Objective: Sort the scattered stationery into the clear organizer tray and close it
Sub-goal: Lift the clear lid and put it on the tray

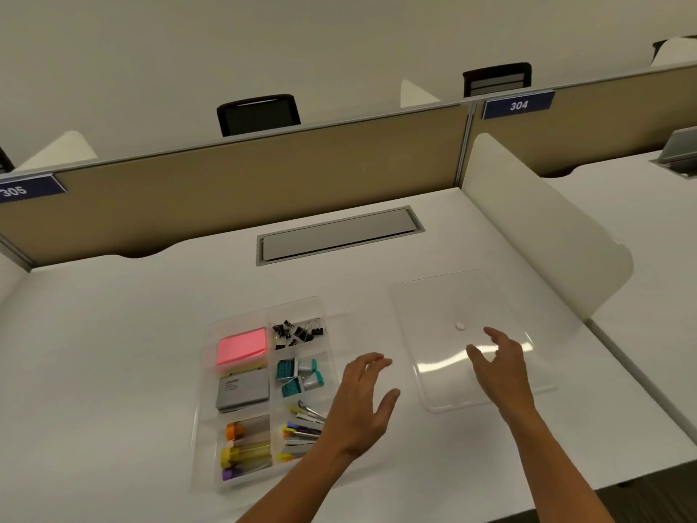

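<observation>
Stationery's all sorted in the organizer tray [264, 390], lower centre. The clear lid [471, 334] lies flat on the surface to its right, long axis running up-frame. Right hand [498, 368] hovers over it, left hand [362, 405] between; both grips loosely open, empty.

A white desk [132, 352] filled the lower frame. A grey cable-access flap [339, 234] was set flush into its surface at centre frame. A tan partition panel [245, 186] ran across the far edge of the desk, with a blue label reading 305 [26, 189] at the left edge of the frame and another reading 304 [518, 104] at upper right. A white side divider [535, 224] stood at the right of the desk. Two black chair backs [258, 114] [497, 79] showed above the partition. A raised grey flap [679, 151] sat on the neighbouring desk at far right.
</observation>
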`<state>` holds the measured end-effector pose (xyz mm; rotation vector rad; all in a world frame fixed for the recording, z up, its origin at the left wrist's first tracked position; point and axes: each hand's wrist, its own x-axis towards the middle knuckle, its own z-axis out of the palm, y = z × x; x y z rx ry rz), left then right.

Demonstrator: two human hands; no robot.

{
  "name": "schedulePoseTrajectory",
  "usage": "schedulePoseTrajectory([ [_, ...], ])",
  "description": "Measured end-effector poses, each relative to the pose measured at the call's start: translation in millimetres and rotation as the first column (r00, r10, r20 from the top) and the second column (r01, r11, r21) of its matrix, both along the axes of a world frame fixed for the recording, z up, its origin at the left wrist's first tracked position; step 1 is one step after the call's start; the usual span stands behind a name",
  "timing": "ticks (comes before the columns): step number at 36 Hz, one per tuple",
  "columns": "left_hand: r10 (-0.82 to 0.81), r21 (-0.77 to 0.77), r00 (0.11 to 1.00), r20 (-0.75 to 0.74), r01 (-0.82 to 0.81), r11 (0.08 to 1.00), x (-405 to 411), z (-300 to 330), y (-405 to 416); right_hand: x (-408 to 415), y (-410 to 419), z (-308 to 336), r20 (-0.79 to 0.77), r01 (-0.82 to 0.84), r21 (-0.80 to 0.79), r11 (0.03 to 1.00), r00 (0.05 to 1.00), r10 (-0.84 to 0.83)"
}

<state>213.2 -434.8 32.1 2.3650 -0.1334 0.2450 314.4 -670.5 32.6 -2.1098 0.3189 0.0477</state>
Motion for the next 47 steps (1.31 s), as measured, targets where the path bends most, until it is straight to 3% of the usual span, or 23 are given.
schedulePoseTrajectory([
  [5,0.056,-0.171,0.956,-0.288,-0.109,0.979,22.2,-6.0,-37.8,7.8,-25.2,-5.3,-0.083,0.002,-0.271,0.962,0.996,-0.026],
  [8,0.125,-0.398,0.854,-0.505,-0.359,0.844,34.5,-4.0,-57.4,9.3,-35.3,-9.7,-0.169,0.029,-0.304,0.952,0.982,-0.083],
  [10,0.126,-0.458,0.772,-0.623,-0.49,0.742,42.1,-3.4,-67.6,9.9,-39.9,-11.9,-0.224,0.044,-0.278,0.96,0.968,-0.11],
  [18,0.105,-0.519,0.727,-0.678,-0.576,0.632,61.3,-7.1,-83.4,3.5,-45.2,-26.5,-0.291,-0.144,-0.493,0.858,0.957,-0.006],
  [25,0.116,-0.531,0.696,-0.709,-0.634,0.562,62.6,-14.3,-84.4,0.0,-54.3,-28.0,-0.34,-0.159,-0.557,0.815,0.939,-0.049],
  [29,0.09,-0.581,0.678,-0.73,-0.684,0.441,63.3,-16.7,-79.2,-2.1,-57.2,-30.1,-0.33,-0.131,-0.563,0.816,0.941,-0.077],
  [32,0.086,-0.569,0.648,-0.757,-0.717,0.402,65.0,-16.0,-73.0,-2.6,-57.6,-28.3,-0.327,-0.125,-0.588,0.799,0.941,-0.093],
  [34,0.067,-0.57,0.645,-0.761,-0.714,0.408,63.4,-14.2,-69.7,-3.5,-59.1,-26.7,-0.318,-0.098,-0.574,0.813,0.942,-0.111],
  [37,0.042,-0.533,0.633,-0.773,-0.683,0.499,58.7,-12.7,-64.8,-4.9,-62.4,-26.3,-0.293,-0.043,-0.502,0.864,0.948,-0.123],
  [41,0.048,-0.488,0.616,-0.786,-0.666,0.563,54.1,-14.4,-57.0,-6.2,-69.9,-25.2,-0.3,0.05,-0.179,0.983,0.948,-0.103],
  [47,0.019,-0.51,0.61,-0.792,-0.678,0.529,50.9,-13.9,-44.7,-9.2,-85.2,-18.1,-0.199,0.183,0.012,0.983,0.964,-0.177],
])
